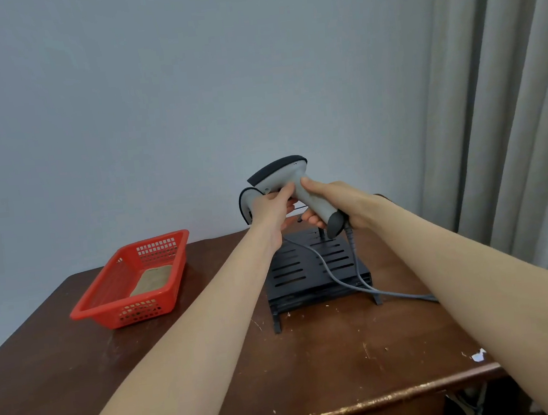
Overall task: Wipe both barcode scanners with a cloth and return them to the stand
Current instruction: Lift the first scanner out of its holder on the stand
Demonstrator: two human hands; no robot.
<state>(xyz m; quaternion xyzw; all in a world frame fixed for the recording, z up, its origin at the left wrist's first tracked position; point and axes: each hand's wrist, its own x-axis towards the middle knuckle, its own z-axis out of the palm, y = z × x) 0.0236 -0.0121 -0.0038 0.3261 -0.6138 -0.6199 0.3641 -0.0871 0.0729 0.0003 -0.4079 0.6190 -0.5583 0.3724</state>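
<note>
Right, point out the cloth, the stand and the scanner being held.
cloth (153, 279): head view, middle of the folded fabric.
stand (289, 270): head view, slotted left panel.
scanner (283, 176): head view, grey side of its head.

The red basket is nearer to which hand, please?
Left. The left hand is right of the basket; the right hand is farther right, holding the scanner by its handle.

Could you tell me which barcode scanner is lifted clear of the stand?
The nearer scanner, its handle gripped by the right hand; the other scanner is behind the left hand.
</note>
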